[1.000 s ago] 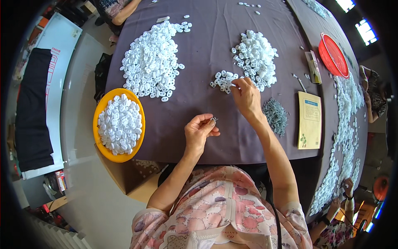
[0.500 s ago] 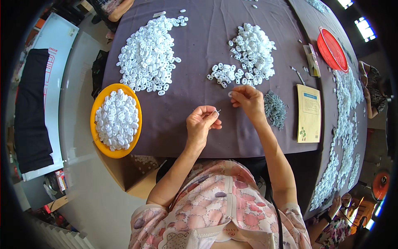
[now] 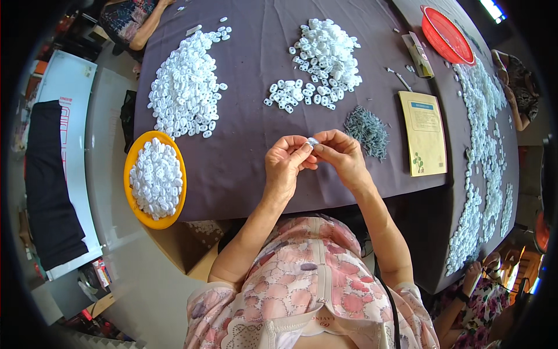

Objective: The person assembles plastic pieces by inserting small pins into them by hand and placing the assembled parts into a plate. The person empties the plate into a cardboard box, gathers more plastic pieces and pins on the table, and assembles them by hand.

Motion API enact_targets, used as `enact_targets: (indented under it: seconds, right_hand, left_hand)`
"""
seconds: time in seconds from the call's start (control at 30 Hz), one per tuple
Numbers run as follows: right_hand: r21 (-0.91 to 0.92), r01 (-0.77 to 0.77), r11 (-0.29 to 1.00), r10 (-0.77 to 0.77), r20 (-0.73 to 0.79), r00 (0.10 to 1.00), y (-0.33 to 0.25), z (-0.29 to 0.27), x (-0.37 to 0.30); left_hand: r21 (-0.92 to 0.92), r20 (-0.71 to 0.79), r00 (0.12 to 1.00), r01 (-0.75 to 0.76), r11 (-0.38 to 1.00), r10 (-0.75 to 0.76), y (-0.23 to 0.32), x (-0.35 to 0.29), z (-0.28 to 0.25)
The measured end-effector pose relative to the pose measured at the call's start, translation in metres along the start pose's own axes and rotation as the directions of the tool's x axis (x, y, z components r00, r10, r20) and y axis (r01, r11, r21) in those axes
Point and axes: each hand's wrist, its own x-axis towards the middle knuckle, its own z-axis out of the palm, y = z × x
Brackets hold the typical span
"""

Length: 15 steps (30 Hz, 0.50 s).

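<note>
My left hand (image 3: 285, 166) and my right hand (image 3: 346, 158) meet above the near part of the dark tablecloth. Thumbs and fingertips of both are pinched on a small white plastic piece (image 3: 313, 141). Fingers cover most of it, so I cannot tell whether it is one part or two put together. Just right of my right hand lies a heap of tiny grey-green pieces (image 3: 367, 132), perhaps springs. Beyond my hands are a small cluster of white oval two-holed pieces (image 3: 288, 95) and a bigger pile of white pieces (image 3: 330, 55).
A large white pile (image 3: 186, 87) lies far left, with a yellow tray (image 3: 156, 224) of white pieces nearer. On the right are a yellow booklet (image 3: 423, 139), a red basket (image 3: 444, 35) and a strip of white pieces (image 3: 476, 157). Another person's arm (image 3: 144, 36) is at far left.
My right hand has come down and left from near the white pile, bringing a white piece to my left hand. The fingertips now touch. The whole view has shifted slightly.
</note>
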Motion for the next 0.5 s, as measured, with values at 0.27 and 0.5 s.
enact_targets:
  seconds: [0.27, 0.5]
  right_hand:
    - [-0.009, 0.000, 1.000, 0.000, -0.010, 1.000, 0.0060, -0.0005, -0.0021]
    - [-0.082, 0.041, 0.996, -0.043, -0.021, 0.999, 0.0094, -0.0036, -0.0075]
  left_hand:
    - [0.008, 0.017, 1.000, 0.000, 1.000, 0.000, 0.0027, -0.0054, -0.0046]
    - [0.025, 0.015, 0.999, -0.033, 0.999, 0.032, 0.0054, -0.0003, -0.0008]
